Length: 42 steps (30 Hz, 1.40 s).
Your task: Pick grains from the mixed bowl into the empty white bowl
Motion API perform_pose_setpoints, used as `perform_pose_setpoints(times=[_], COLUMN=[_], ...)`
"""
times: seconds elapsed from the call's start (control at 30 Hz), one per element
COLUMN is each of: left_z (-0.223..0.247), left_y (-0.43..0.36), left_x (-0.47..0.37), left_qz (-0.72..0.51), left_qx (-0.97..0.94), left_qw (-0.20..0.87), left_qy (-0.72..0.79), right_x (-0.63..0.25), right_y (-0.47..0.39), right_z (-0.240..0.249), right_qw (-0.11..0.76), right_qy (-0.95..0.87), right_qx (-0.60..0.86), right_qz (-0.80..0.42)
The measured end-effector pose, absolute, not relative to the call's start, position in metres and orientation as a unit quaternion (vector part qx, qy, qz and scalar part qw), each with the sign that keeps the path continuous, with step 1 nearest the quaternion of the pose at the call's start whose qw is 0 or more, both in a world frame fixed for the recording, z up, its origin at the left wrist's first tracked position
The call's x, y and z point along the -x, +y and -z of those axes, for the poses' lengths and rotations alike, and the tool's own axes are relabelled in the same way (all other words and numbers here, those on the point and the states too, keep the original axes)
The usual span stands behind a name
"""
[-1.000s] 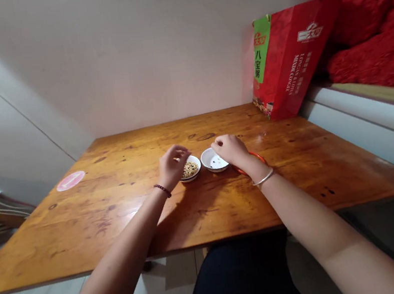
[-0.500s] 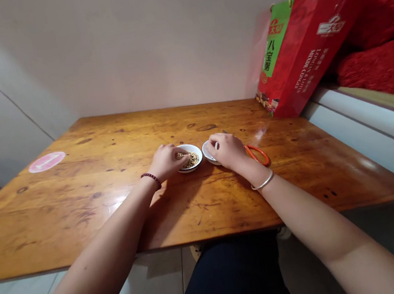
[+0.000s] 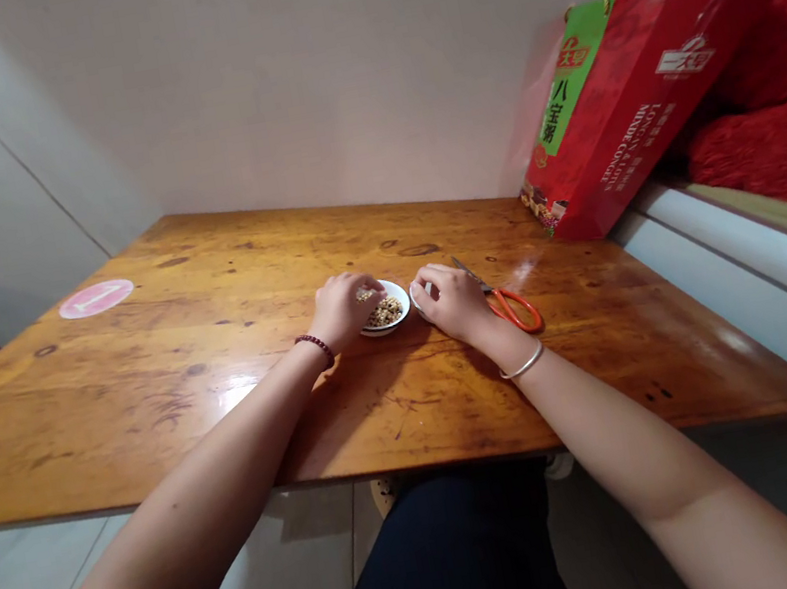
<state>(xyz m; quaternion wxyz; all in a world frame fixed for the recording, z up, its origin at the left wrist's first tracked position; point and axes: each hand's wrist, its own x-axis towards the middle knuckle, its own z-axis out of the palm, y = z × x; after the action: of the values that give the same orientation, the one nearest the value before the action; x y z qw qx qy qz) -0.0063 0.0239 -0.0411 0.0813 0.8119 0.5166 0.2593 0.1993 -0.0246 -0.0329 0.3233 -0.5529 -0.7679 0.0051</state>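
A small white bowl point(image 3: 402, 301) of pale and dark grain-like pieces point(image 3: 387, 312) stands on the wooden table. My left hand point(image 3: 347, 307), with a dark beaded bracelet, covers its left side; the fingers and thumb curl inward over the pieces. What lies between those fingertips is hidden. To the right, my right hand point(image 3: 452, 298) rests over a second white bowl point(image 3: 416, 301), of which only a sliver shows. Its thumb and fingers are bent together, and anything between them is too small to make out. Orange-handled scissors point(image 3: 516, 309) lie just right of that hand.
The wooden table point(image 3: 171, 374) meets a pale wall at the back. A red and green carton point(image 3: 606, 115) leans at the far right, beside red fluffy fabric point(image 3: 780, 155). A round pink sticker point(image 3: 96, 299) is on the table's left.
The view has shifted slightly. My right hand now covers more of the second bowl, and the scissors' blades show beyond it. My left hand's fingers have lifted a little over the first bowl.
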Motion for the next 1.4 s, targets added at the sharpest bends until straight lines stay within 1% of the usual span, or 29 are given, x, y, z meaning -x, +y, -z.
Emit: perform_pose_setpoints(times=[0.07, 0.17, 0.33, 0.57, 0.7, 0.9, 1.07, 1.4], left_z=[0.043, 0.046, 0.046, 0.041, 0.040, 0.039, 0.040, 0.038], left_y=[0.024, 0.024, 0.020, 0.014, 0.013, 0.014, 0.014, 0.011], left_x=[0.005, 0.003, 0.000, -0.003, -0.003, -0.003, -0.002, -0.003], left_qz=[-0.337, -0.413, -0.445, -0.466, -0.477, -0.487, -0.493, -0.477], left_qx=[-0.793, -0.774, -0.766, -0.752, -0.755, -0.756, -0.762, -0.770], left_qw=[0.084, 0.130, 0.146, 0.123, 0.097, 0.095, 0.100, 0.077], left_qy=[0.500, 0.463, 0.440, 0.450, 0.439, 0.428, 0.408, 0.416], right_x=[-0.201, -0.204, -0.205, -0.206, -0.205, -0.203, -0.202, -0.200], right_y=[-0.024, -0.023, -0.019, -0.015, -0.017, -0.019, -0.019, -0.018], right_z=[0.033, 0.034, 0.035, 0.038, 0.037, 0.035, 0.035, 0.036], right_qw=[0.351, 0.400, 0.489, 0.521, 0.513, 0.500, 0.496, 0.479], right_qy=[-0.765, -0.759, -0.747, -0.712, -0.713, -0.719, -0.722, -0.728], right_qx=[0.540, 0.514, 0.448, 0.440, 0.442, 0.450, 0.443, 0.453], right_qz=[-0.007, -0.010, -0.040, -0.169, -0.183, -0.174, -0.191, -0.186])
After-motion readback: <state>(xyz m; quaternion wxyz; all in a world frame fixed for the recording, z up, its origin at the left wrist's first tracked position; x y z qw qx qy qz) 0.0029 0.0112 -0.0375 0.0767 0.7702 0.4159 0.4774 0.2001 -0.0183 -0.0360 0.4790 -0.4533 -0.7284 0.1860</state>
